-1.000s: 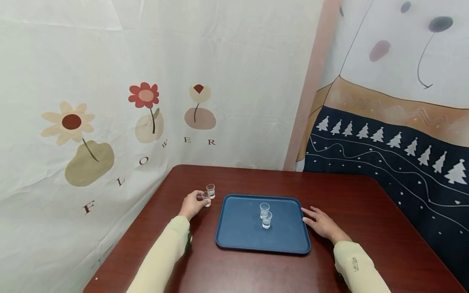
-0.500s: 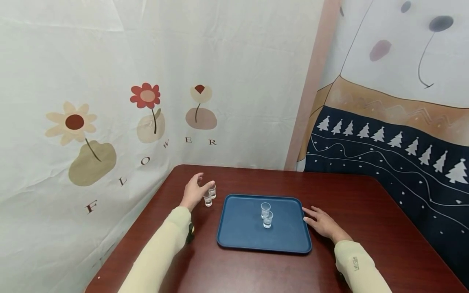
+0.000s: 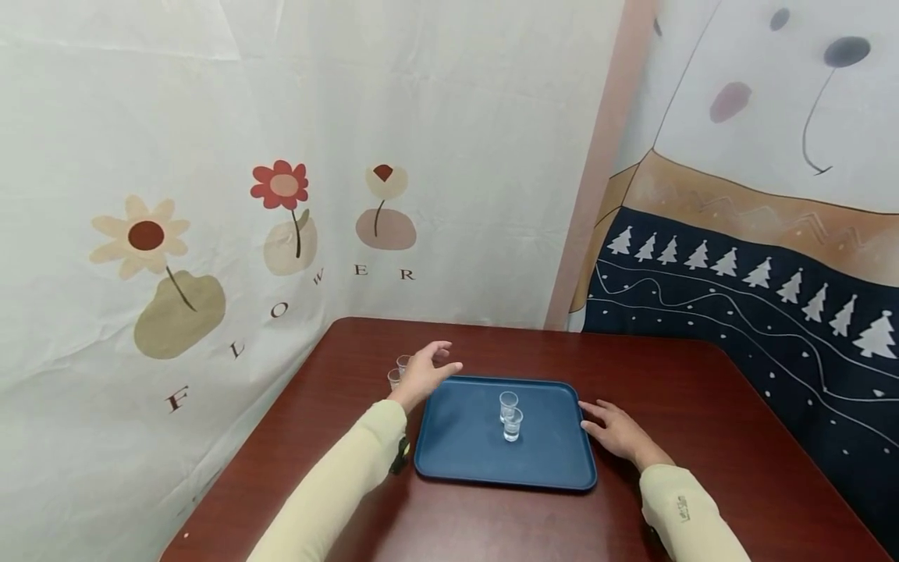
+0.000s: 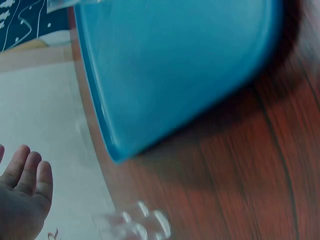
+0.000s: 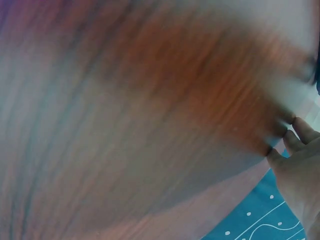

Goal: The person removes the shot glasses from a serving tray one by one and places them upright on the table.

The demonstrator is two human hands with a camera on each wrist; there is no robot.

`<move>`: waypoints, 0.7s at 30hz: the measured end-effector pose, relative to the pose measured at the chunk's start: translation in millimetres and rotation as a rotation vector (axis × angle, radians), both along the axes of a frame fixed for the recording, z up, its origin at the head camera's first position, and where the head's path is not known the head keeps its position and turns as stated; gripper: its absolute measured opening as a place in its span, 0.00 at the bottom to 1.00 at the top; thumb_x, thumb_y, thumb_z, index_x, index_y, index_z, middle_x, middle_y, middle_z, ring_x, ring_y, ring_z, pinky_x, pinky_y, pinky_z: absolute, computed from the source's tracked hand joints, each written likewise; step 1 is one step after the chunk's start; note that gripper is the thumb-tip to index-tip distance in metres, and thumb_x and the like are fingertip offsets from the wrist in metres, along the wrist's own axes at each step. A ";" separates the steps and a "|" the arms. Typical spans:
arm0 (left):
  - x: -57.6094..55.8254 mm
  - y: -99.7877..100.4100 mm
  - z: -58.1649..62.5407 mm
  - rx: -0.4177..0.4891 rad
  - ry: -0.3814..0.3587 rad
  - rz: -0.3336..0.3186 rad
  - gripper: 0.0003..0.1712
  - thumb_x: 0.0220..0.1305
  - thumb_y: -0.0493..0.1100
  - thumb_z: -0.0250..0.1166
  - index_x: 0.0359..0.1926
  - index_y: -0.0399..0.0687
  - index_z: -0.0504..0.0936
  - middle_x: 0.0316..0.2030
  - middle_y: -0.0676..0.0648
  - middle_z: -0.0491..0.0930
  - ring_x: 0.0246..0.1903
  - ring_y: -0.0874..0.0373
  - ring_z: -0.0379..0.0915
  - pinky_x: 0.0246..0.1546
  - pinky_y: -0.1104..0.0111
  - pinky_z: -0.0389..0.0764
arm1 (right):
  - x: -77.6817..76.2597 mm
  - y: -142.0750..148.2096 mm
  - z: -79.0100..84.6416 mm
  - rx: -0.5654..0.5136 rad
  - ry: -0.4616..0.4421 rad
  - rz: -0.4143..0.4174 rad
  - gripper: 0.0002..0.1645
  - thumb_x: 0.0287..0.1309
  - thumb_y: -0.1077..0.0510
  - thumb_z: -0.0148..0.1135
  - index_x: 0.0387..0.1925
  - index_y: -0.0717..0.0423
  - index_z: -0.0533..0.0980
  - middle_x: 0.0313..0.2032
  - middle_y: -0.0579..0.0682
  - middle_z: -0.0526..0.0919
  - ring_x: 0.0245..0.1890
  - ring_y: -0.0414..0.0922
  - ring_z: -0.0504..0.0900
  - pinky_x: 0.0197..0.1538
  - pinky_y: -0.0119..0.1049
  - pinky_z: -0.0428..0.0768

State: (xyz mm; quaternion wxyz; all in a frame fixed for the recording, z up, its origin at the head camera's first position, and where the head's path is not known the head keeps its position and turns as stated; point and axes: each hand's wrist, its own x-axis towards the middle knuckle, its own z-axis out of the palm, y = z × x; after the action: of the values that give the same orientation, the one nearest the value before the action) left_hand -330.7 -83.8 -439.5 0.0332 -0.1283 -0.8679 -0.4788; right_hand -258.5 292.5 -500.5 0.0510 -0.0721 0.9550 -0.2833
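My left hand [image 3: 424, 376] hovers over the far left corner of the blue tray [image 3: 463, 457], fingers loosely bent with nothing between them. Partly behind it, two small clear shot glasses stand on the table: a farther glass [image 3: 403, 362] and a nearer glass [image 3: 394, 378]. In the left wrist view, the same pair of glasses [image 4: 132, 225] looks blurred. Near the tray's middle, one shot glass [image 3: 513, 426] stands upright just in front of another glass [image 3: 509, 401]. My right hand [image 3: 618, 432] lies with spread fingers, fingertips at the tray's right edge.
A dark red-brown wooden table [image 3: 520, 524] carries everything. White cloth with printed flowers [image 3: 281, 185] hangs along the back and left. A navy cloth with white trees [image 3: 744, 269] hangs at the right.
My left hand has let go of the nearer left glass, lifted away and moved right over the tray's corner. The right hand and the tray stay in place.
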 end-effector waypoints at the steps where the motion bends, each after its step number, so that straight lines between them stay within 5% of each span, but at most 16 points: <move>1: 0.6 4.2 -1.7 -0.002 -0.006 -0.010 0.32 0.66 0.49 0.68 0.68 0.48 0.71 0.60 0.40 0.75 0.61 0.44 0.70 0.55 0.51 0.75 | 0.3 -0.4 0.3 0.001 -0.002 0.001 0.32 0.71 0.52 0.56 0.71 0.59 0.65 0.69 0.76 0.56 0.67 0.74 0.56 0.63 0.70 0.58; 21: 12.9 56.8 -32.5 -0.093 -0.161 -0.247 0.27 0.65 0.42 0.69 0.63 0.42 0.75 0.55 0.43 0.78 0.58 0.47 0.72 0.57 0.52 0.73 | 0.5 -0.9 -0.5 0.021 -0.060 -0.006 0.34 0.73 0.49 0.53 0.73 0.58 0.61 0.71 0.73 0.53 0.69 0.73 0.52 0.64 0.70 0.55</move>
State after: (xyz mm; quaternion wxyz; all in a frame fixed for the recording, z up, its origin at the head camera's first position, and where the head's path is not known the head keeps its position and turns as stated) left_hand -317.8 -27.0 -472.0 -0.1015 -0.1968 -0.8666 -0.4473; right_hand -258.0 291.6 -501.0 0.0793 -0.0601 0.9562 -0.2752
